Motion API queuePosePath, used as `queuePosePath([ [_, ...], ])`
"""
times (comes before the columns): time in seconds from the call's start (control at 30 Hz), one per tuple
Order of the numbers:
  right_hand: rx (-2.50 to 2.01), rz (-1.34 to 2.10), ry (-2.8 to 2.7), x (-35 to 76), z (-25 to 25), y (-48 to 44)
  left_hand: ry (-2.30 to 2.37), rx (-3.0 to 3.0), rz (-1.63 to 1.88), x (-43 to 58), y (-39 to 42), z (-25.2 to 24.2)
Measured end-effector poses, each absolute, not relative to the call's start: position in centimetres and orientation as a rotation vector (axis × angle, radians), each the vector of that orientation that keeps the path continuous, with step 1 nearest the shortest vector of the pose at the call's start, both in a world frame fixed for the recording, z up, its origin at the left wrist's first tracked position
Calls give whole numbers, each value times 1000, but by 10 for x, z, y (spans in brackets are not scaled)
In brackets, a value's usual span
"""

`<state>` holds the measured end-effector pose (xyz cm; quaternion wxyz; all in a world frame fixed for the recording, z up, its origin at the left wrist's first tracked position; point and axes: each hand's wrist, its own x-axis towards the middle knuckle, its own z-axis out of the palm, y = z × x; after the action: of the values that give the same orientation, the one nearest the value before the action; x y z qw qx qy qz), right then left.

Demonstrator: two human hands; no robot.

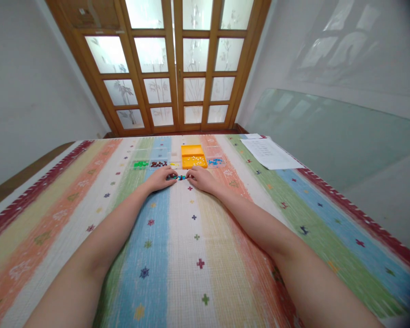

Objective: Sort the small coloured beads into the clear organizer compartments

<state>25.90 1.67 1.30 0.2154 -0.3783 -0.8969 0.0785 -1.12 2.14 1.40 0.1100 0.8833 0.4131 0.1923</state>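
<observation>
A short row of small blue, dark and other coloured pieces (181, 177) lies between my two hands, low over the tablecloth. They look like beads or tiny bricks, too small to tell which. At the row's left end, my left hand (161, 179) is closed, fingers curled round it. My right hand (202, 179) pinches the right end, thumb and fingers together. Just beyond the hands, a yellow box (192, 150) stands with its lid up and pale pieces inside. Clear boxes flank it, with green pieces (141, 164), dark red pieces (159, 164), yellow pieces (174, 164) and blue pieces (215, 162).
A striped tablecloth (184, 255) covers the long table. White printed sheets (271, 153) lie at the far right edge. Behind the table stand wooden doors with glass panes (156, 63). A pale glass panel (314, 132) leans along the right wall.
</observation>
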Motion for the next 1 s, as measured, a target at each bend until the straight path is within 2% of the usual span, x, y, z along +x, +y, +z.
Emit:
queuePosePath([
  [1.0, -920, 218, -2541, 250, 12, 10, 1311, 2524, 718, -4, 23, 4],
])
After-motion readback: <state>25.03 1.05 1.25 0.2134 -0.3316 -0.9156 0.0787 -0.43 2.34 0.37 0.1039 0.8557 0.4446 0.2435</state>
